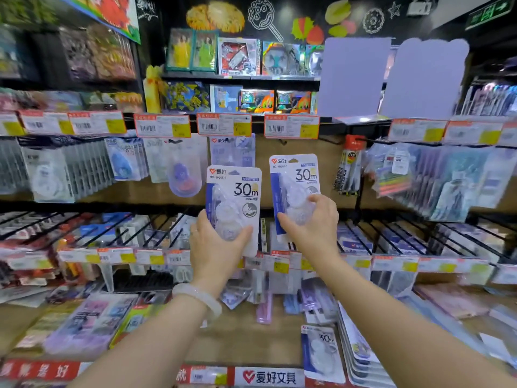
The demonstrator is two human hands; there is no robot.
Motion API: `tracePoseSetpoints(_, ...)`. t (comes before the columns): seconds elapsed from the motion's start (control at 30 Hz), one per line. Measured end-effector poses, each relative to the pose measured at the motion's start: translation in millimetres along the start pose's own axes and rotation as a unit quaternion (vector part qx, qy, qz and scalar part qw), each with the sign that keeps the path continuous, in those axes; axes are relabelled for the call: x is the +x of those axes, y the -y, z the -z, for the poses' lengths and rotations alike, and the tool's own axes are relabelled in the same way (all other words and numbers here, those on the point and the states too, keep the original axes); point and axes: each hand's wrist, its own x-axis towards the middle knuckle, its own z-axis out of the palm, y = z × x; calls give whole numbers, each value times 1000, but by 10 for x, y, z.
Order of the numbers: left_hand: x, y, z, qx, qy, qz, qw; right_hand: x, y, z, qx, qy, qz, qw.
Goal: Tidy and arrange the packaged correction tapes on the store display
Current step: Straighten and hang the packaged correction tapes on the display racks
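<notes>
I hold two packaged correction tapes marked 30m upright in front of the display. My left hand (216, 243) grips the lower part of the left pack (234, 191), thumb across its clear blister. My right hand (312, 222) pinches the bottom of the right pack (295, 182), which sits a little higher. Behind them one similar pack (232, 151) hangs on a hook under the price tags. Another 30m pack (321, 352) lies on the lower shelf at the front right.
Other blister packs hang on hooks to the left (126, 159) and right (447, 177). Wire dividers (117, 231) with stock run across the middle shelf. Loose packages lie on the wooden bottom shelf (237, 337). Price tags (223, 124) line the rail above.
</notes>
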Motion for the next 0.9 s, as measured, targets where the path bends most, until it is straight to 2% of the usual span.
tracePoseSetpoints(0.37, 246, -33, -85, 17, -31, 2, 999, 445, 33, -329, -4, -41, 58, 997)
tracePoseSetpoints(0.63, 323, -35, -193, 30, -40, -8, 999, 475, -120, -469, -41, -66, 56, 995)
tracePoseSetpoints(0.77, 367, -32, -245, 30, -48, -19, 998, 594, -169, -516, -41, -49, 33, 997)
tracePoseSetpoints(0.9, 375, -57, -316, 41, -59, -18, 997, 825, -196, -602, -46, 15, 13, 999)
